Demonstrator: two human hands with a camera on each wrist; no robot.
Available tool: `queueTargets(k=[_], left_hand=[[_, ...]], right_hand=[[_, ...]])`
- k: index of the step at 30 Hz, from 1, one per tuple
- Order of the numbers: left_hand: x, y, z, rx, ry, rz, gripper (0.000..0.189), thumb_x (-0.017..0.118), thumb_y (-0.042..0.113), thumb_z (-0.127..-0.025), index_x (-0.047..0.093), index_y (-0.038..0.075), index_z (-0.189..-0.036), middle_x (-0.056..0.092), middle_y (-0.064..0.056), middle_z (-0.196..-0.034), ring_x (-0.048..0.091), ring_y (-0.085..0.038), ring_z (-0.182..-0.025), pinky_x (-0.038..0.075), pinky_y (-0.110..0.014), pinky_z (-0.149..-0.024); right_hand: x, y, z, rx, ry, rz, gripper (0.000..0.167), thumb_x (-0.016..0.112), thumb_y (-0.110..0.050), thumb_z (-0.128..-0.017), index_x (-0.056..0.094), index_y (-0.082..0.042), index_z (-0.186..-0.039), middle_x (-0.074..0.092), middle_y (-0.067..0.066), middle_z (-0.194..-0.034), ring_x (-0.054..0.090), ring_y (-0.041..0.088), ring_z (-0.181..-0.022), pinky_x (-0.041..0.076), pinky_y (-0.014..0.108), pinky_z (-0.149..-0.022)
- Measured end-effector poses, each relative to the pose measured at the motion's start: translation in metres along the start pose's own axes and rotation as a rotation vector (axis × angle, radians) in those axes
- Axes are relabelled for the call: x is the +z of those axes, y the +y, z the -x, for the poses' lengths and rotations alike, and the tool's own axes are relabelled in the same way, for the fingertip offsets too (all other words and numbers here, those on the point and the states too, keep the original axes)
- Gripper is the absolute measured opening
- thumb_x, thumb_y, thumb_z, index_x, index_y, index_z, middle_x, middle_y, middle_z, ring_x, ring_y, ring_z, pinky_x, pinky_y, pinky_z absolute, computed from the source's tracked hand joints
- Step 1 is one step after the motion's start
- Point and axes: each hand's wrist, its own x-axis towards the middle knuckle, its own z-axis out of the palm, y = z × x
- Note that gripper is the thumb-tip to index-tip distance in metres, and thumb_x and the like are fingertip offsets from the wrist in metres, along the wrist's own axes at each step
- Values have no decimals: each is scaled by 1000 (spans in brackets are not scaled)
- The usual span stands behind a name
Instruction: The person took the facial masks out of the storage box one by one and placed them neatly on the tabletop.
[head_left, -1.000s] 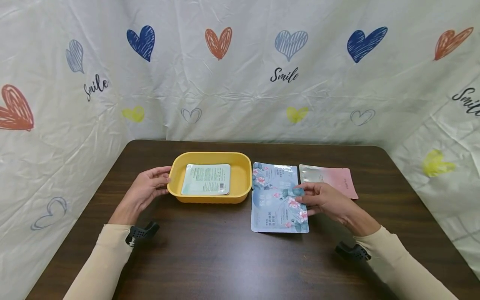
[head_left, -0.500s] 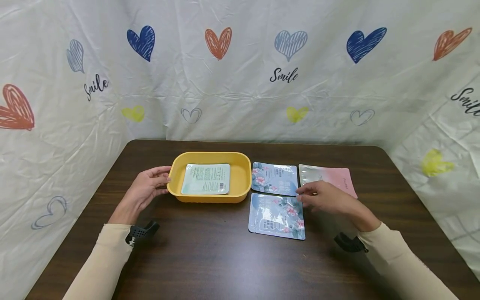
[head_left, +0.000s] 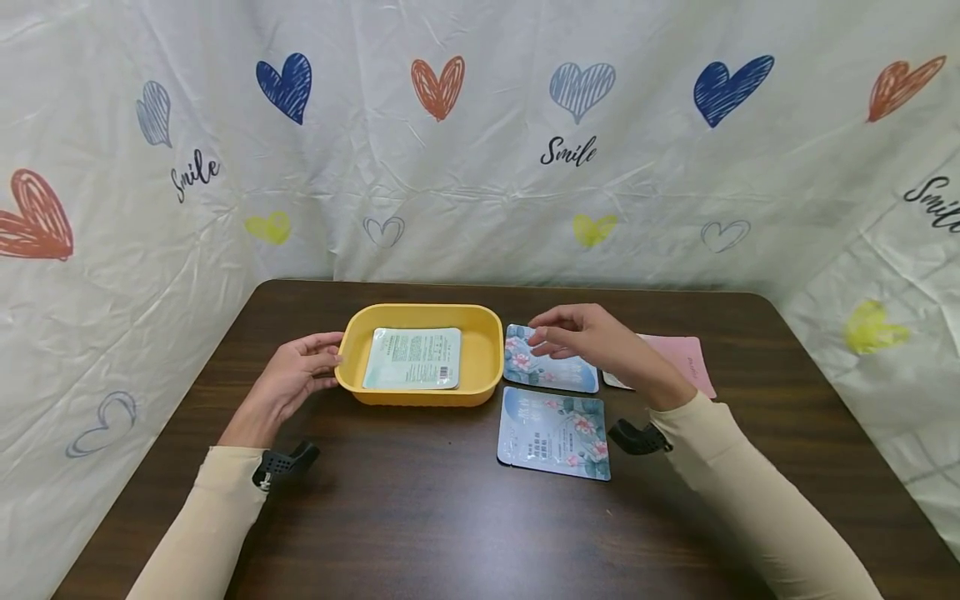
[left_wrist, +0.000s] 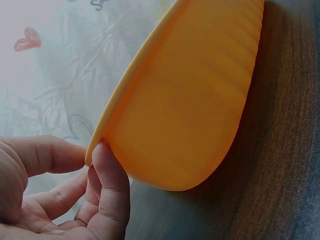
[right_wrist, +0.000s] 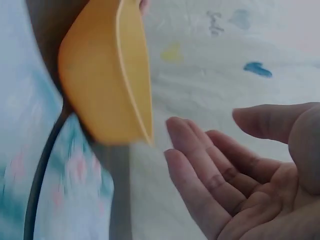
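My left hand [head_left: 288, 379] pinches the left rim of a yellow plastic tray [head_left: 420, 398]. In the left wrist view, thumb and fingers [left_wrist: 111, 187] lie on either side of that rim. A pale green sheet mask packet [head_left: 412, 358] lies inside the tray. Right of it on the table is a blue floral sheet mask packet [head_left: 525, 367], and my right hand [head_left: 596, 342] hovers over this packet, covering part of it. The right wrist view shows thumb and fingers apart, holding nothing. Nearer the front lies a second blue floral sheet mask packet [head_left: 551, 437].
A pink and silver sheet mask packet [head_left: 688, 358] lies to the right, partly hidden by my right forearm. The dark wooden table [head_left: 420, 517] ends at the back against a white curtain [head_left: 480, 183] printed with hearts.
My right hand has let go of the front blue sheet mask packet, which lies slightly nearer the front. The hand has then moved back and left over the other blue packet. Left hand unchanged.
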Motion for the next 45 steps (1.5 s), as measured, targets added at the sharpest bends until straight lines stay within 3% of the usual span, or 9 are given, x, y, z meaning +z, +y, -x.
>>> queueTargets(k=[8, 13, 22, 34, 45], left_hand=[[2, -8, 0, -24, -6, -7, 54, 61, 11, -101, 43, 4, -152, 55, -19, -128, 66, -23, -101, 60, -28, -81], [2, -10, 0, -25, 2, -2, 54, 61, 12, -101, 44, 5, -152, 55, -19, -128, 66, -24, -100, 60, -28, -80], [2, -8, -2, -28, 15, 6, 53, 62, 11, -101, 46, 5, -151, 56, -18, -125, 65, -26, -100, 60, -27, -79], [1, -5, -3, -16, -6, 30, 52, 60, 8, -101, 44, 1, -150, 60, -14, -117, 65, -23, -98, 59, -26, -77], [-2, -3, -2, -5, -8, 25, 53, 59, 8, -101, 43, 2, -152, 58, -16, -120, 65, -25, -100, 60, -26, -78]], right_hand=[[42, -7, -48, 5, -79, -233, 35, 61, -22, -103, 61, -5, -134, 65, 21, -132, 63, 36, -123, 48, 51, -106], [62, -16, -72, 29, -91, -307, 40, 61, -18, -102, 57, -3, -139, 63, 16, -135, 58, 34, -130, 46, 47, -110], [87, -24, -104, 100, -66, -306, 43, 59, -16, -102, 55, -4, -144, 55, 14, -146, 50, 29, -137, 34, 52, -118], [106, -24, -123, 187, 42, -216, 38, 60, -19, -102, 62, -9, -138, 58, 7, -141, 49, 27, -133, 39, 44, -114], [110, -32, -120, 189, -28, -216, 42, 58, -23, -103, 58, -5, -141, 55, 11, -145, 49, 36, -136, 39, 52, -114]])
